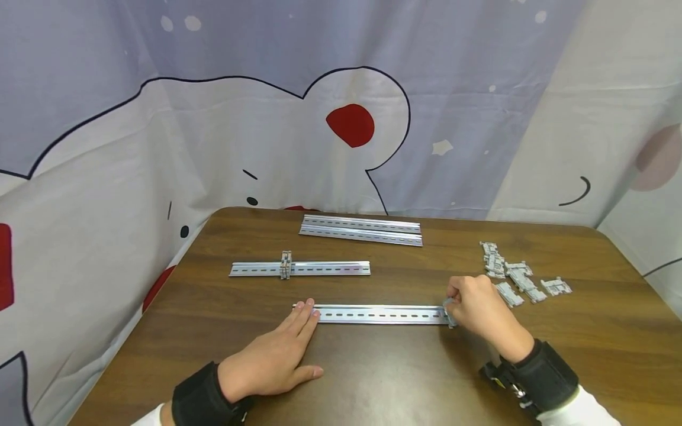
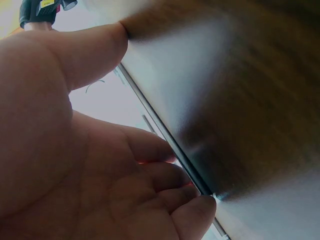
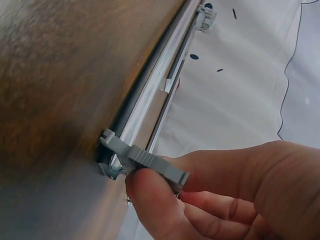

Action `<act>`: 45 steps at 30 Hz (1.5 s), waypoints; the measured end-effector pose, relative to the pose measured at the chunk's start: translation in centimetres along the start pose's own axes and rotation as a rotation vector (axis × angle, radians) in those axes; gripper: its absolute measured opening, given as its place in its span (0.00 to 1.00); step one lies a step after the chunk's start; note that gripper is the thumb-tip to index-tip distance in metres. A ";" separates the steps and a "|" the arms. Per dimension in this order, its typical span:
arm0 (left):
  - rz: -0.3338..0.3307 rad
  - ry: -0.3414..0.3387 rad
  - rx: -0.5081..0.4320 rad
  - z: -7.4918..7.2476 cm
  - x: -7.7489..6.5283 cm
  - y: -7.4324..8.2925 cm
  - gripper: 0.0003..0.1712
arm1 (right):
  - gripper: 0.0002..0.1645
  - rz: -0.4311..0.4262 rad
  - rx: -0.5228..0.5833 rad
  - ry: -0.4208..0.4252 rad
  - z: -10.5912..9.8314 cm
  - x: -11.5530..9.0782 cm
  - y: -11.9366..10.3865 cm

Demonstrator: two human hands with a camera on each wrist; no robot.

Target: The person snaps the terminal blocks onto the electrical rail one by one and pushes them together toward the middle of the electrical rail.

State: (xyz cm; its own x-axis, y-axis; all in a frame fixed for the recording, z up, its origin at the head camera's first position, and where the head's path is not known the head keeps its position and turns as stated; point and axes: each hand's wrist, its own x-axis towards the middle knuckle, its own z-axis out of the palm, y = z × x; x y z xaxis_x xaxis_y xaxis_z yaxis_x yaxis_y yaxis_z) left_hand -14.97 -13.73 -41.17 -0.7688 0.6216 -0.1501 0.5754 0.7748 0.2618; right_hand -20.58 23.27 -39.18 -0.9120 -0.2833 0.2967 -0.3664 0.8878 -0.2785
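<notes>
grey clip (image 3: 150, 160) is sitting between right hand's (image 1: 486, 310) pinching fingers at rail's (image 1: 380, 320) right end; straight-fingered left hand (image 1: 274, 361) is touching rail's left.

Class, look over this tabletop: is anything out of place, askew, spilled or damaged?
Nothing looks spilled or damaged. The one untidy spot is the loose cluster of grey clips on the right: they lie at mixed angles, whereas the metal rails lie roughly parallel.
</notes>
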 end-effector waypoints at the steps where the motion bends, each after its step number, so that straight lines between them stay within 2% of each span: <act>1: 0.002 0.000 -0.001 0.0 0.0 0.0 0.51 | 0.08 -0.001 0.004 0.000 0.0 0.0 0.1; 10: 0.006 0.000 0.006 -0.2 0.1 0.1 0.51 | 0.10 0.002 0.038 -0.019 -0.1 0.5 0.1; 14: 0.008 0.005 -0.002 -0.1 0.2 0.2 0.51 | 0.09 0.011 0.035 -0.054 0.0 0.7 0.1; 22: 0.015 -0.005 0.002 0.1 0.4 0.1 0.51 | 0.05 0.122 0.047 -0.166 -0.6 0.5 -0.4; 28: 0.000 -0.001 0.012 0.2 0.2 0.0 0.52 | 0.12 0.145 0.232 -0.309 -1.3 0.7 0.2; 31: -0.003 -0.001 0.015 0.2 0.1 -0.1 0.52 | 0.16 0.134 0.339 -0.385 -1.8 1.0 1.0; 36: -0.014 -0.015 0.008 0.1 0.1 0.0 0.52 | 0.25 0.129 0.456 -0.487 -2.6 1.2 2.6; 41: -0.021 -0.023 0.007 0.1 0.1 -0.1 0.52 | 0.27 0.200 0.567 -0.526 -2.6 1.1 3.4; 45: -0.020 -0.026 0.008 0.1 0.1 -0.1 0.52 | 0.25 0.290 0.617 -0.520 -2.4 1.0 3.6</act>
State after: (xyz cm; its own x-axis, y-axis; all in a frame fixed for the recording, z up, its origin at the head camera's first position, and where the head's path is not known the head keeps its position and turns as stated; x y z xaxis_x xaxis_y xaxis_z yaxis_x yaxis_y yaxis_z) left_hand -15.10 -13.69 -41.32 -0.7729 0.6085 -0.1797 0.5622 0.7881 0.2506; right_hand -22.38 27.02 -37.65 -0.8987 -0.3394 -0.2778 -0.0024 0.6371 -0.7708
